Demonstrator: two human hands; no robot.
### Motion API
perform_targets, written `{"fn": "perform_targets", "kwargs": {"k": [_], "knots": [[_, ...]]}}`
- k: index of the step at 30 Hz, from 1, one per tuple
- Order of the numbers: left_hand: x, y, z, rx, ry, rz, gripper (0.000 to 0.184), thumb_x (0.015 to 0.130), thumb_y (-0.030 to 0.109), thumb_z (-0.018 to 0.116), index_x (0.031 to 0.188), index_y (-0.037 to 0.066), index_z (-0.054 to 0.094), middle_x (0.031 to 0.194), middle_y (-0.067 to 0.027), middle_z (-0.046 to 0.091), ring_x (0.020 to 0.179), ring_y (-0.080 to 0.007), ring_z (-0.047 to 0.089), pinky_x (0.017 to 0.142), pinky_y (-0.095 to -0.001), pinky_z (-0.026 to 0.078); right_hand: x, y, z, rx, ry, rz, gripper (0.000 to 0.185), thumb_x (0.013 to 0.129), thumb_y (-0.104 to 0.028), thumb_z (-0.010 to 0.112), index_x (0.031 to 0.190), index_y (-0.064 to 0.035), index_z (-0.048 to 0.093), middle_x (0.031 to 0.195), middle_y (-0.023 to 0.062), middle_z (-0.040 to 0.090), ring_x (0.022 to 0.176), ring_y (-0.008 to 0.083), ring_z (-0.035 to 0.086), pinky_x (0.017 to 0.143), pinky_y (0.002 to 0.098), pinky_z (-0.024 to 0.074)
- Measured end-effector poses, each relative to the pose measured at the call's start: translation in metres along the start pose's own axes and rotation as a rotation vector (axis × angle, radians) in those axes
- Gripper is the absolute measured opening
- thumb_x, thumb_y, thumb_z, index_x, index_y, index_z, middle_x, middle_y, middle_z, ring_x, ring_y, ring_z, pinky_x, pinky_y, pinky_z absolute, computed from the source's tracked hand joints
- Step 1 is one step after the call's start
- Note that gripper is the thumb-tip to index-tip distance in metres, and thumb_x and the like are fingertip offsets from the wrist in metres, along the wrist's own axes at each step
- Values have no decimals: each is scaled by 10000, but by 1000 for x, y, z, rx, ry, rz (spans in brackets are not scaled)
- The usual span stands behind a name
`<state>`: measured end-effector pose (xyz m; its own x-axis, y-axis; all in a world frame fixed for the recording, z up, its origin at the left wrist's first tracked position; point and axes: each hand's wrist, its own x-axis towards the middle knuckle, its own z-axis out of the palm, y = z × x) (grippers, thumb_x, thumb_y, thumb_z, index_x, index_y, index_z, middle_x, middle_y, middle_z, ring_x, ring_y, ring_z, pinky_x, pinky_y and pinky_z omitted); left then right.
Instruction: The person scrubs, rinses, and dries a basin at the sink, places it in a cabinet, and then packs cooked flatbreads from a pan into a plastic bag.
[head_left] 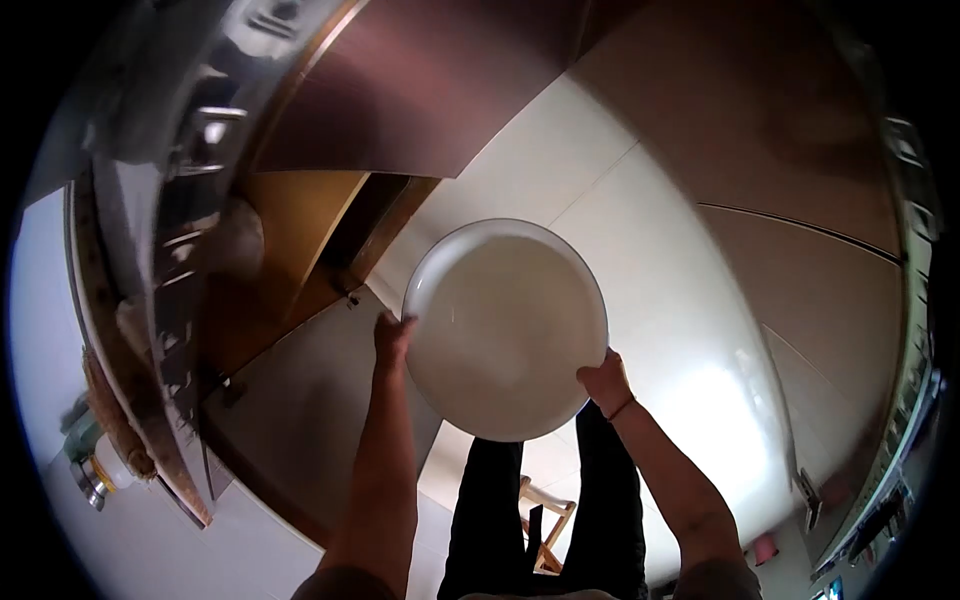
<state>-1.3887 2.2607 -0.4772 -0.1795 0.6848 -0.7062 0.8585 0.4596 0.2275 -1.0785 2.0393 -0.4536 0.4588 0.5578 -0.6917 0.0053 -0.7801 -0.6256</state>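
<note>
A large round white basin (505,330) with a thin dark edge is held out in front of my body, over the floor. My left hand (393,338) is closed on its left rim, with the thumb over the edge. On the lower right rim, my right hand (607,382) grips it too, thumb on the inner side. The fingers beneath the basin are hidden. Its inside looks plain and pale beige; I cannot tell whether it holds any liquid.
To the left, a low cabinet (325,250) stands open, its grey door (320,400) swung out near my left arm. Reddish-brown cabinet fronts (430,85) are ahead and brown ones (800,150) on the right. Pale floor tiles (650,260) lie between. A wooden stool (550,525) shows between my legs.
</note>
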Motion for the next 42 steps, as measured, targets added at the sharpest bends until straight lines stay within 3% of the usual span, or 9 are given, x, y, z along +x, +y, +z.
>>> {"fn": "perform_targets", "kwargs": {"k": [8, 10, 14, 18, 23, 25, 28, 32, 42], "knots": [[-184, 21, -41, -458, -471, -233, 467, 703, 202, 654, 1107, -14, 563, 915, -110, 640, 798, -264, 620, 656, -382, 480, -127, -76, -129, 169, -106, 180, 334, 647, -64, 559, 963, 33, 605, 794, 145, 666, 715, 212, 647, 636, 340, 516], [-233, 30, -63, -702, -603, -201, 453, 708, 148, 663, 1107, -34, 546, 927, -109, 626, 790, -237, 602, 643, -347, 469, -160, -62, -150, 187, -71, 44, 334, 643, -109, 579, 943, 37, 604, 753, 153, 660, 639, 223, 643, 589, 346, 517], [-286, 42, -90, -394, -726, -151, 380, 723, 102, 651, 1057, -49, 553, 991, -127, 599, 887, -252, 585, 780, -352, 476, -242, -96, -226, 203, -63, 164, 390, 626, -122, 600, 973, 56, 606, 794, 118, 646, 705, 207, 616, 609, 331, 508], [-348, 58, -107, -422, -632, -68, 309, 737, 93, 620, 1007, -50, 577, 950, -130, 608, 846, -244, 587, 695, -354, 483, -303, -67, -251, 259, 62, 161, 436, 619, -149, 608, 1000, 63, 599, 828, 155, 650, 735, 229, 622, 636, 338, 511], [-476, 125, -147, -169, -826, 304, 345, 729, 67, 586, 1049, -54, 543, 922, -124, 598, 780, -229, 590, 612, -323, 484, -386, -38, -289, 356, 116, 235, 502, 607, -163, 636, 1013, 122, 565, 858, 174, 632, 754, 250, 626, 624, 348, 515], [-478, 125, -123, -156, -879, 213, 468, 749, 118, 555, 1193, -6, 474, 1046, -147, 575, 987, -236, 563, 811, -371, 480, -406, 5, -283, 479, 216, 212, 480, 607, -158, 633, 994, 119, 571, 791, 161, 625, 668, 247, 615, 560, 345, 505], [-469, 123, -73, -218, -796, 98, 457, 759, 68, 530, 1190, -59, 447, 920, -169, 594, 795, -270, 600, 640, -363, 516, -462, 34, -313, 645, 282, 252, 429, 605, -149, 636, 947, 104, 584, 696, 138, 598, 529, 226, 565, 444, 332, 453], [-570, 172, -24, 10, -829, 259, 451, 738, 47, 536, 1172, -55, 464, 934, -159, 591, 843, -280, 586, 672, -371, 512, -545, 93, -356, 873, 333, 296, 347, 596, -150, 647, 858, 73, 597, 644, 119, 563, 442, 173, 482, 355, 313, 348], [-872, 200, 170, 300, -909, 647, 441, 701, 10, 564, 1132, -53, 497, 1007, -164, 573, 900, -310, 574, 714, -395, 505, -718, 308, -457, 1177, 715, 186, 299, 603, -116, 610, 845, 59, 622, 611, 84, 544, 453, 171, 476, 375, 298, 358]]}}
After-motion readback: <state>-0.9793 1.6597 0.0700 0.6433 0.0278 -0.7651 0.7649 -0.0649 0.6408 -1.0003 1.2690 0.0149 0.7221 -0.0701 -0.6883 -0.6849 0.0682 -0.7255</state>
